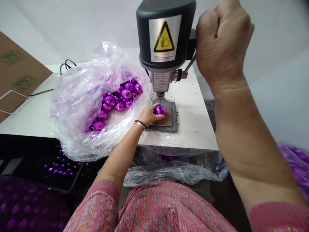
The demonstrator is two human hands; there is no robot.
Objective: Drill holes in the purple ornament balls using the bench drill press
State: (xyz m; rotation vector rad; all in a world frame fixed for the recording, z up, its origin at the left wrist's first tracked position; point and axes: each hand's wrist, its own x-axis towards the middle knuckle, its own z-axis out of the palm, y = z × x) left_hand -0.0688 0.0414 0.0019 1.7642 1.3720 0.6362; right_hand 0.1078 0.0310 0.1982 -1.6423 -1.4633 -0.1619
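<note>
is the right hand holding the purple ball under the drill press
No, the left hand grips the faceted purple ball, while the right hand is raised beside the drill press head.

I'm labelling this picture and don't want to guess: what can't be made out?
All in the head view:
- outer end of the lever: behind the right hand
- left side of the purple ball: behind the left hand
- top of the machine: cut by the upper edge
- fine print on the lower label: too small
</note>
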